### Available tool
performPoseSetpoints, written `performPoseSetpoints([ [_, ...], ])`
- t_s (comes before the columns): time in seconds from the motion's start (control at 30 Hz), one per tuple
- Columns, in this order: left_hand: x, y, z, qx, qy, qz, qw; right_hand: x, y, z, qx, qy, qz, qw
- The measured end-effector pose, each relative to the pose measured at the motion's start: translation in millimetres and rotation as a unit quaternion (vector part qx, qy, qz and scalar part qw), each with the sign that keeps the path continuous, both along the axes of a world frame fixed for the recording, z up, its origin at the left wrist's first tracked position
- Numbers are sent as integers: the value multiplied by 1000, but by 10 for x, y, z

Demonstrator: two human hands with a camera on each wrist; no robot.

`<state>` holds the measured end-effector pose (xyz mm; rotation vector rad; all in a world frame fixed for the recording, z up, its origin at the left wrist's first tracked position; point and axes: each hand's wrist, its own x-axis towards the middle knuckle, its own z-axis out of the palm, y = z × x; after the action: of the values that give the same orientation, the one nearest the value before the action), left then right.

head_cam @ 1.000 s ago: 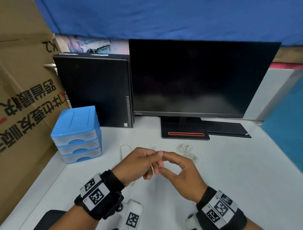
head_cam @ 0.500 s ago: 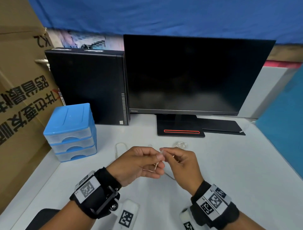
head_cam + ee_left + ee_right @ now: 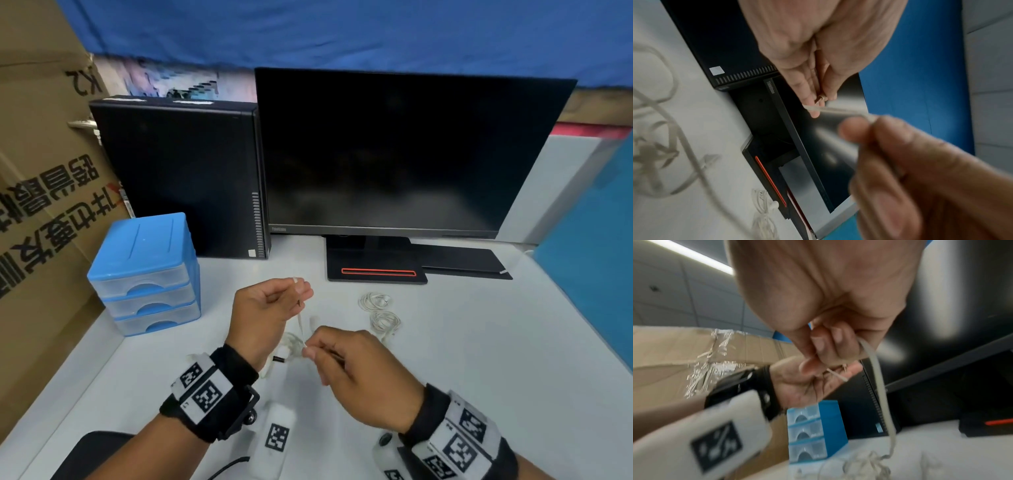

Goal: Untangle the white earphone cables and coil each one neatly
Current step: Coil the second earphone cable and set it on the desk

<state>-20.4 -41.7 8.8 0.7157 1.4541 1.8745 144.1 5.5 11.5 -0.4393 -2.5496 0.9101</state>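
Observation:
A white earphone cable (image 3: pixel 300 322) runs taut between my two hands above the table. My left hand (image 3: pixel 298 291) pinches its metal plug end (image 3: pixel 820 98) between thumb and fingers. My right hand (image 3: pixel 308 351), nearer to me, pinches the cable (image 3: pixel 879 386) lower down. From there the cable hangs to a loose tangle (image 3: pixel 865 462) on the table, partly hidden under my hands in the head view. Two other white earphone cables lie coiled, one (image 3: pixel 375 301) just behind the other (image 3: pixel 385 322), to the right of my hands.
A black monitor (image 3: pixel 411 154) on its stand base (image 3: pixel 376 270) and a black computer case (image 3: pixel 178 178) stand at the back of the white table (image 3: pixel 479 342). A blue drawer unit (image 3: pixel 147 270) stands at the left, beside cardboard boxes (image 3: pixel 41 205).
My hands were touching at the fingertips; now they are apart. The right hand has drawn back towards me along the cable, and the left has lifted away, stretching cable between them.

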Motion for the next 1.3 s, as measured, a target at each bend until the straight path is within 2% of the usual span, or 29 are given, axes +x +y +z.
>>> performPoseSetpoints([
  [0.07, 19, 11, -26, -12, 47, 1, 999, 39, -9, 146, 4, -4, 28, 1000],
  [0.13, 47, 2, -61, -27, 136, -21, 990, 77, 4, 282, 2, 24, 27, 999],
  [0.2, 117, -40, -79, -33, 214, -101, 971, 104, 75, 372, -15, 86, -5, 996],
  [0.23, 159, -62, -69, -32, 222, -143, 964, 114, 129, 391, -30, 115, -23, 993],
  [0.43, 251, -125, 71, -3, 123, -267, 956, 115, 392, 304, -63, 192, -142, 969],
  [0.57, 211, -168, 199, 35, 14, -295, 955, 58, 472, 143, -119, 195, -160, 960],
  [0.63, 187, -172, 252, 53, -16, -268, 962, 1, 416, 9, -126, 154, -132, 971],
  [0.7, 150, -157, 290, 60, -37, -213, 975, -43, 300, -103, -114, 78, -94, 986],
  [0.8, 5, -103, 239, 59, -20, -112, 992, -42, 87, -111, -87, -34, -10, 996],
  [0.87, -106, -61, 162, 44, 39, -59, 997, -18, -30, -8, -74, -51, 42, 995],
  [0.93, -182, -43, 78, 22, 100, -45, 994, 8, -89, 160, -76, -5, 58, 995],
  [1.0, -174, -55, 34, -3, 170, -73, 983, 39, -50, 303, -79, 55, 37, 995],
  [1.07, -80, -89, 45, -22, 236, -135, 962, 71, 68, 400, -70, 109, -3, 991],
  [1.1, -21, -105, 64, -24, 244, -171, 954, 86, 146, 421, -65, 139, -25, 988],
  [1.2, 136, -171, 189, 3, 158, -265, 951, 103, 391, 399, -81, 203, -104, 970],
  [1.3, 196, -230, 342, 49, 84, -301, 949, 55, 483, 254, -114, 189, -134, 966],
])
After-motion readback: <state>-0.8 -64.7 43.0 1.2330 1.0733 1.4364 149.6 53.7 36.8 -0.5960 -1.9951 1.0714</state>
